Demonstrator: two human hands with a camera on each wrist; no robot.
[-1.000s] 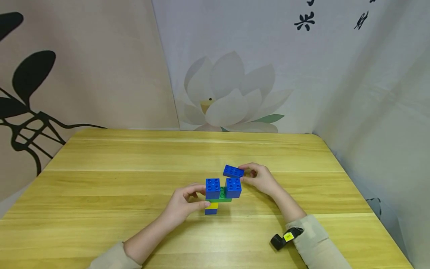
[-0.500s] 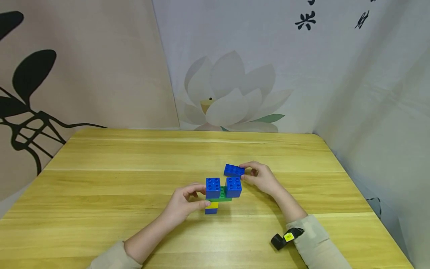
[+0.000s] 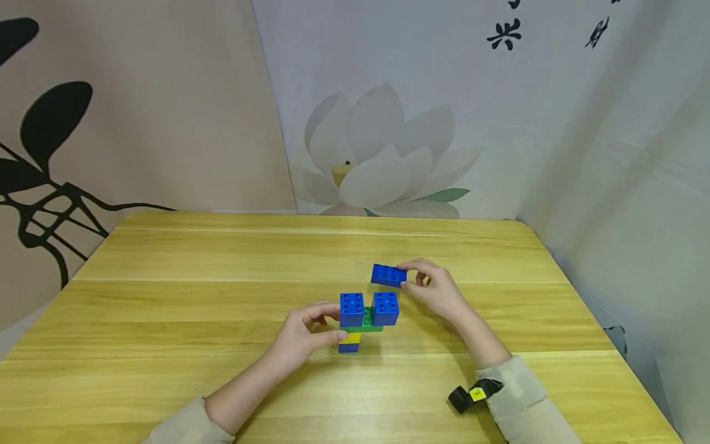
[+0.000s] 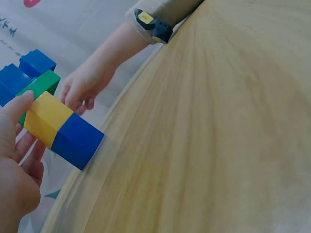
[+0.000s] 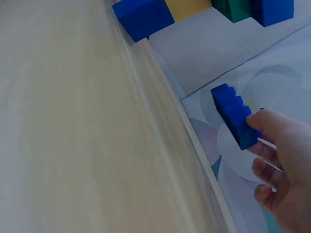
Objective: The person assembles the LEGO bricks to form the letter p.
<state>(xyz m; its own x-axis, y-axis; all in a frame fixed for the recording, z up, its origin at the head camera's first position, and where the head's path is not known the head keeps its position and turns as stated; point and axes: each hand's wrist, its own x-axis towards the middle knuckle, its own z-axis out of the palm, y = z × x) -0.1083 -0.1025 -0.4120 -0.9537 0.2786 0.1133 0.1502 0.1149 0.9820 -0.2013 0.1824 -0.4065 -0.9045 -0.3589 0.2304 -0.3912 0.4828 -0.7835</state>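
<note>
My left hand (image 3: 305,333) grips a stack of toy building bricks between thumb and fingers. At its base is a blue brick (image 4: 77,141), with a yellow brick (image 4: 47,118) above it. A flat green brick (image 3: 368,318) crosses over the yellow one and juts out to the right. Two square blue bricks stand on the green one, a left one (image 3: 352,309) and a right one (image 3: 385,308), with a gap between. Beyond the stack, my right hand (image 3: 435,290) pinches a long studded blue brick (image 5: 235,116) by one end, studs up and apart from the stack.
A wooden table (image 3: 166,296) spreads under both hands. Behind it hangs a cloth backdrop (image 3: 399,154) printed with a lotus, and another cloth (image 3: 627,154) runs along the right. A black camera strap (image 3: 476,393) sits on the right wrist.
The long blue brick in my right hand has moved slightly away and to the right, opening a gap from the stack. My left hand and the stack have stayed almost still.
</note>
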